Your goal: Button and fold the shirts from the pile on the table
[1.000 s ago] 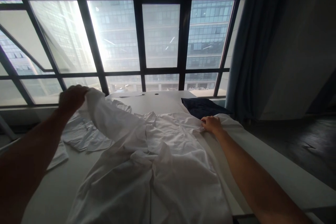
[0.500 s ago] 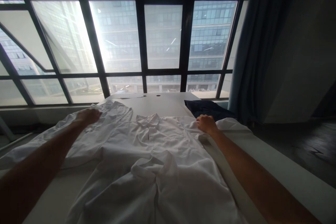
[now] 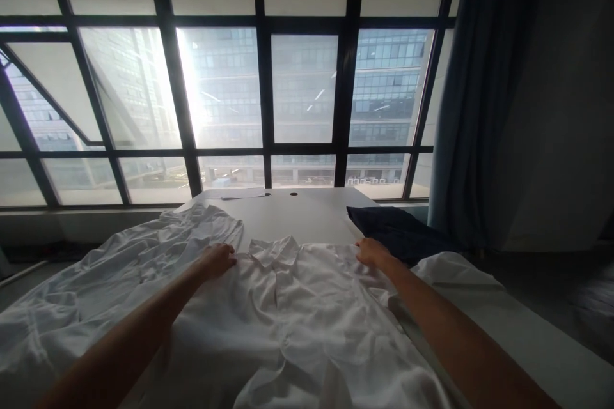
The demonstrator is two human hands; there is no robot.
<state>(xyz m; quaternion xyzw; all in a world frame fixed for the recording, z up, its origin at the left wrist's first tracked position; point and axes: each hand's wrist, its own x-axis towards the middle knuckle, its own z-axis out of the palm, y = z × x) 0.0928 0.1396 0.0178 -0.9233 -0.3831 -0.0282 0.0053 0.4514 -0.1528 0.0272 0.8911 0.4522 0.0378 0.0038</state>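
A white shirt [image 3: 297, 313] lies spread front-up on a white table [image 3: 292, 214], its collar [image 3: 274, 249] pointing toward the window. My left hand [image 3: 218, 260] rests on the shirt's left shoulder, just left of the collar. My right hand [image 3: 371, 250] presses on the right shoulder at the table's right side. Both hands lie flat on the cloth; I see no pinched fold in either. One sleeve [image 3: 96, 294] trails out crumpled to the left.
A dark navy garment [image 3: 398, 230] lies at the table's far right corner. Large dark-framed windows [image 3: 261, 89] fill the back, a blue curtain [image 3: 472, 102] hangs at right. Dark floor [image 3: 566, 294] lies to the right of the table.
My left hand dropped the raised sleeve, laid it out to the left, then slid right toward the collar. The shirt now lies flatter. The view tilted down slightly.
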